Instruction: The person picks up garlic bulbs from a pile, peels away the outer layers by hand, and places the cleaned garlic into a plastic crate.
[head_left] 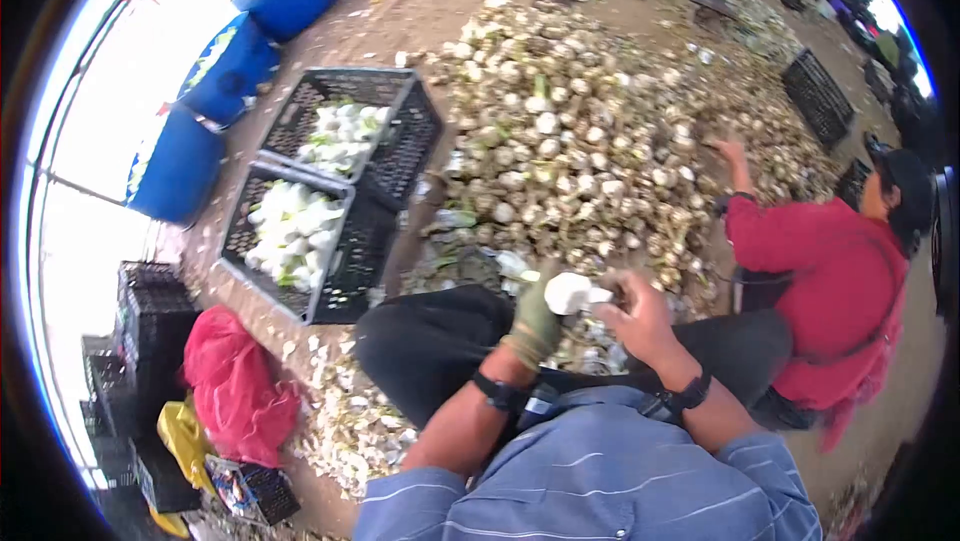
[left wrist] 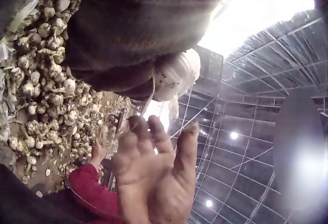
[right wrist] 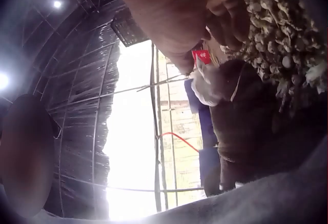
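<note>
Both hands are close together over the legs (head_left: 430, 331), with one white garlic bulb (head_left: 566, 293) between them. From where I sit, far away, I see the left hand (head_left: 537, 319), gloved in green, curled round the bulb. The right hand (head_left: 645, 319) is bare and loose. Its fingers bend a little and its thumb stands apart from them, near the stem (head_left: 600, 296) of the bulb. A thin strip (left wrist: 149, 100) hangs off the bulb toward those fingers, but I can't tell if they touch it.

I think the step right now is cleaning this one bulb by taking off its dirty skin. It looks nearly done, because most of what I see is white. A few dark specks show, so maybe a bit more must come off.

For the next move, I'd hold firm with the left and nip that strip with the right, then pull gently so the bulb doesn't slip. After that, I guess it should go into the near crate (head_left: 367, 241) on the left, where other white bulbs (head_left: 292, 226) lie. A new one could come from the big heap (head_left: 570, 131) in front. I'd mind the person in red (head_left: 820, 266), who is reaching onto the same heap.
</note>
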A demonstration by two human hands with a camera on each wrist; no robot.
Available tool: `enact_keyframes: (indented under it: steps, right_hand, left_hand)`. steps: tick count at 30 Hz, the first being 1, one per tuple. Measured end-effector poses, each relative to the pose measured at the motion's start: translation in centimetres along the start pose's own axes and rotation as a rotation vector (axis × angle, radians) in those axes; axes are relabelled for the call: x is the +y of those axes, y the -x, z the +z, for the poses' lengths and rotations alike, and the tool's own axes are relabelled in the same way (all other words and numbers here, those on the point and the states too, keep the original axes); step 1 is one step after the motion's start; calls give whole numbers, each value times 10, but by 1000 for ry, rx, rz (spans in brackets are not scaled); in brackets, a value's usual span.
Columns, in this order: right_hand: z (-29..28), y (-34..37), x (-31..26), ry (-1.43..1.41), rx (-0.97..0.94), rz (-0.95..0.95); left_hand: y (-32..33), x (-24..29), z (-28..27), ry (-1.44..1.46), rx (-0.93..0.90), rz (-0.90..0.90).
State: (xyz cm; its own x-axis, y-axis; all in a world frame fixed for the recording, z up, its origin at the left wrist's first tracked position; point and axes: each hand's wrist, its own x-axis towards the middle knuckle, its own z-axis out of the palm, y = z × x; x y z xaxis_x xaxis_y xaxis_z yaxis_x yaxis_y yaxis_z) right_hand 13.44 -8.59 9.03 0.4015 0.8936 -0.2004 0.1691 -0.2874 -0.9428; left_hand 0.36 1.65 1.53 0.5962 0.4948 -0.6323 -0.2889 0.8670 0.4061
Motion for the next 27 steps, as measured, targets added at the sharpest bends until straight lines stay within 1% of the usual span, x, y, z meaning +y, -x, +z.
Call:
enact_keyframes:
  steps: [1,2,3,4,5,6,7,8,9,10,11,12,13,14,15,16,17,18,19,20,21,22,23,24,26,27]
  right_hand:
    - [5,-1,-2,1,-12,-3]
    - [9,-3,-2,2,-26,-2]
    - [7,-7,5,-50,-86,19]
    - [8,-10,9,-94,-143,46]
    - [11,-9,-4,-67,-156,19]
    - [12,-7,-15,-76,-272,18]
    - [11,-4,-24,-81,-380,19]
    - [11,-4,-28,-84,-486,22]
    - [13,-6,-30,-112,-550,-26]
    - [14,-11,-32,-143,-611,-75]
    - [15,-15,-33,-174,-668,-123]
    - [14,-16,-33,-204,-717,-168]
    - [16,-21,-16,-91,-615,-52]
    - [17,-30,8,103,-612,-118]
    - [8,-40,33,310,-597,-164]
    - [3,-45,46,399,-626,-100]
    - [-1,-46,60,466,-616,-144]
    - [-6,-50,77,629,-699,-140]
    - [-11,-55,98,783,-791,-136]
    - [-22,-62,131,809,-775,-101]
    - [-35,-69,170,830,-764,-72]
    - [-47,-70,196,849,-763,-44]
    - [-60,-80,204,997,-830,61]
    - [-74,-95,210,1145,-904,166]
    - [-98,-114,244,1206,-801,201]
    - [-103,-123,255,1237,-753,209]
  left_hand:
    - [2,0,2,6,-59,33]
    - [-2,-3,-2,19,-24,34]
    - [-3,-2,-1,-7,0,130]
    - [0,4,-6,-442,46,472]
    - [3,8,-11,-889,96,792]
    - [6,10,-13,-1344,140,1090]
    - [4,16,-13,-1039,106,837]
    - [4,23,-11,-599,114,613]
    - [4,31,-10,-213,200,457]
    - [2,47,-12,82,248,293]
    - [7,68,-6,163,330,408]
    - [23,100,-7,233,382,446]
    - [37,136,-18,210,384,602]
    - [50,172,-31,187,382,759]
    - [56,215,-71,222,145,810]
    - [63,255,-84,255,88,875]
    - [75,291,-93,314,116,933]
    - [82,319,-98,397,191,972]
    - [88,332,-97,471,310,990]
    - [90,330,-91,508,379,995]
    - [90,318,-84,419,269,893]
    - [90,303,-81,333,168,792]
    - [81,290,-72,285,120,791]
    - [77,271,-46,224,69,732]
    - [64,234,-6,154,103,718]
    - [57,221,10,116,161,694]
